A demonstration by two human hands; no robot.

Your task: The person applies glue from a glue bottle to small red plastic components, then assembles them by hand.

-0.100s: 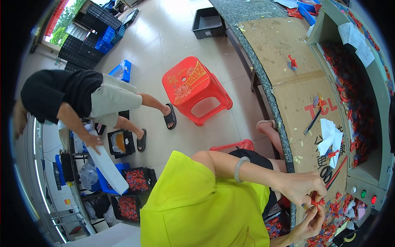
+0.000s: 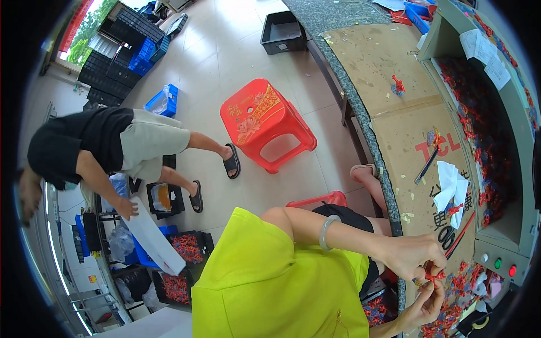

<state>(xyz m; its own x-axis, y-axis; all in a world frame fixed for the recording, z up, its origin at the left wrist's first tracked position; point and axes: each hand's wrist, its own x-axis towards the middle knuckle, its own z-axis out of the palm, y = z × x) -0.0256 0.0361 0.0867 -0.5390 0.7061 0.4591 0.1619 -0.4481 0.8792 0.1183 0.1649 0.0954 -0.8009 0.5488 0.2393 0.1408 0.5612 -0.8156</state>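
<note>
My left hand (image 2: pixel 414 256), with a pale bangle on its wrist, bends over the bench edge at lower right. Its fingertips pinch a small red plastic piece (image 2: pixel 434 276). Just below, my right hand (image 2: pixel 426 307) meets it, thumb and fingers closed on the same piece. The fingers partly cover it, so its full shape is hidden. Close beside both hands lies a spread of small red and blue plastic pieces (image 2: pixel 451 304) on the bench. Black-handled scissors (image 2: pixel 446 236) and a red stick-like tool (image 2: pixel 463 232) lie just beyond my left hand.
Cardboard (image 2: pixel 360 62) covers the granite-edged bench, holding a pen (image 2: pixel 426 166) and white tissue (image 2: pixel 451 183). A grey machine (image 2: pixel 501 256) with buttons stands at right. A red stool (image 2: pixel 248 110) stands on the floor. At left, a bending co-worker (image 2: pixel 84 141) holds a long white panel (image 2: pixel 152 236).
The co-worker has shifted slightly, and the white panel has swung a little to the right and down. My hands stay almost where they were, still on the red piece.
</note>
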